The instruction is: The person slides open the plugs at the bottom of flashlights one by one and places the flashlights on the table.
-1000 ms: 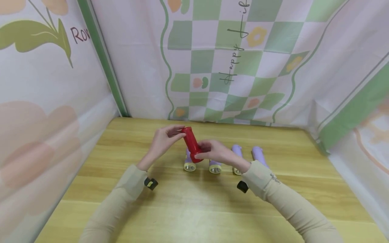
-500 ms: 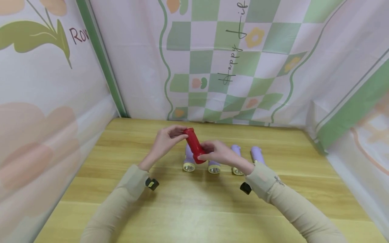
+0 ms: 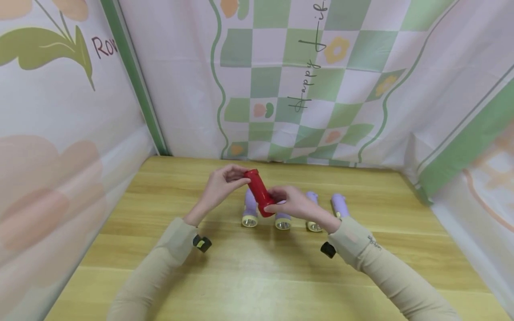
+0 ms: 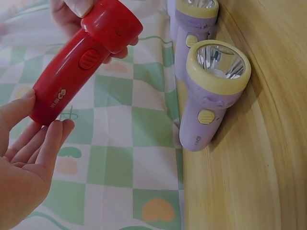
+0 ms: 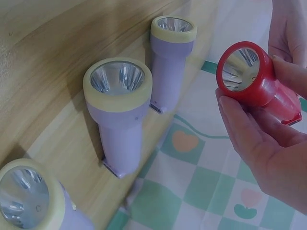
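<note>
A red flashlight [image 3: 259, 191] is held tilted above the table between both hands. My left hand [image 3: 221, 187] pinches its tail end between thumb and fingers. My right hand [image 3: 293, 203] grips the lamp head, thumb on the near side. The left wrist view shows the red flashlight's [image 4: 72, 72] side switch and a small white print. From the right wrist view, its clear lens [image 5: 241, 69] and shiny reflector face that camera. Behind and below it lies a purple flashlight [image 3: 250, 209] with a cream rim; another purple flashlight [image 3: 283, 221] is partly hidden by the right hand.
Two more purple flashlights, one partly behind the right wrist [image 3: 314, 226] and one farther right [image 3: 340, 205], lie in the same row. The wooden table [image 3: 257, 276] meets a checked curtain [image 3: 297, 89] at its back edge. Black wrist cameras hang under both sleeves.
Both hands have shifted slightly to the right with the red flashlight, which leans a little more. The purple flashlights stay where they were on the table.
</note>
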{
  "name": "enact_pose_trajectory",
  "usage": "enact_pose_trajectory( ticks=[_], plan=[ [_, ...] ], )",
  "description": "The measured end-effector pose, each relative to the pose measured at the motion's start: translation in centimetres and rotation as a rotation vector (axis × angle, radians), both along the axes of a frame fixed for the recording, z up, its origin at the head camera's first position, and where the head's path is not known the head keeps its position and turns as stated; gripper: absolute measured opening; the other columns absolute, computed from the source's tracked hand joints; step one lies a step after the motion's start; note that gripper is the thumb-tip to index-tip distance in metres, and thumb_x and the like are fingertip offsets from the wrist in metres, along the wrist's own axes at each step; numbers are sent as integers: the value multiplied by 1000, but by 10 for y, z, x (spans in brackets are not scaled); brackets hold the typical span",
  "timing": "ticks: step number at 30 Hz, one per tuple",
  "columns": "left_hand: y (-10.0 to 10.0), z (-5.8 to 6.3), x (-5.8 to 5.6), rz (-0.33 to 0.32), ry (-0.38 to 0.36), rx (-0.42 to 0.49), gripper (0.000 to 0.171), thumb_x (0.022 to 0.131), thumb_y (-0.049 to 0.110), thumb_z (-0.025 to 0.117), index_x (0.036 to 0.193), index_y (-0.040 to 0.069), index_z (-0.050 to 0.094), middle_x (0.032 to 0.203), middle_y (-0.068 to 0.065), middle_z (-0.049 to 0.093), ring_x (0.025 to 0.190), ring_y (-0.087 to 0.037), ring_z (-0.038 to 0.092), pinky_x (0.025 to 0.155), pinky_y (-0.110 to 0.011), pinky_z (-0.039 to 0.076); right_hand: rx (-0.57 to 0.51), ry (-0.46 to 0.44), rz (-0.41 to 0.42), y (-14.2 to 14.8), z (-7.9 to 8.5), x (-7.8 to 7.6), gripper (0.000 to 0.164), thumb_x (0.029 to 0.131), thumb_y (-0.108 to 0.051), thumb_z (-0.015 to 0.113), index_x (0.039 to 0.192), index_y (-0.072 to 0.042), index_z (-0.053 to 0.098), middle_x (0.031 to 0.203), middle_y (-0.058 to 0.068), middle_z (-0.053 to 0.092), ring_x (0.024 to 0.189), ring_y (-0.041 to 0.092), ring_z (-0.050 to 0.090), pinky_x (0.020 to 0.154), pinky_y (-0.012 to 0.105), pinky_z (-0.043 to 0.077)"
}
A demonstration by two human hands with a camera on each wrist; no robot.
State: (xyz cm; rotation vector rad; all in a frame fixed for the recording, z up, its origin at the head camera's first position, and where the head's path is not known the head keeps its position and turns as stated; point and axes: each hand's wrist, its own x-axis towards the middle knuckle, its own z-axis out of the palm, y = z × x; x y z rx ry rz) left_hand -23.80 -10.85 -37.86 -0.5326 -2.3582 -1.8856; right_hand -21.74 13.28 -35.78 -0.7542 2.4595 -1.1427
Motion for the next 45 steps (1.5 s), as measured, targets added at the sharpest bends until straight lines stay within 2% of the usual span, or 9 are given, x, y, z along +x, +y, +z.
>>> enact_pose_trajectory(
  ticks=[8, 20, 27, 38, 45],
  plan=[
    [2, 0, 2, -6, 12, 22, 28, 88, 8, 74, 113, 0, 65, 116, -20, 72, 103, -30, 73, 86, -29, 61, 50, 51, -1, 3, 2, 0, 44, 90, -19, 72, 127, 2, 61, 116, 17, 72, 106, 27, 70, 89, 40, 59],
    [5, 4, 5, 6, 5, 61, 22, 88, 10, 74, 106, 0, 67, 114, -18, 74, 102, -28, 74, 86, -28, 61, 68, 82, -11, 5, 6, 1, 41, 89, -17, 72, 124, 2, 62, 113, 16, 73, 104, 25, 70, 88, 38, 60],
    [9, 3, 5, 7, 28, 85, 20, 88, 9, 74, 105, 0, 70, 112, -19, 74, 98, -24, 75, 86, -27, 61, 75, 103, -14, 7, 7, 2, 40, 89, -17, 71, 124, 2, 63, 112, 16, 73, 104, 25, 70, 88, 39, 60],
    [9, 5, 5, 11, 13, 81, 20, 88, 13, 75, 104, 2, 72, 109, -18, 75, 86, -7, 73, 80, -22, 60, 95, 117, -21, 6, 10, 5, 39, 89, -18, 71, 123, -1, 64, 107, 10, 75, 97, 19, 70, 84, 35, 59],
    [7, 7, 4, -5, 4, 102, 20, 89, 12, 74, 105, -1, 72, 110, -20, 74, 85, -3, 72, 80, -21, 59, 92, 148, -12, 4, 11, 7, 38, 89, -17, 70, 122, 0, 65, 103, 11, 76, 93, 18, 71, 79, 32, 60]
  ],
)
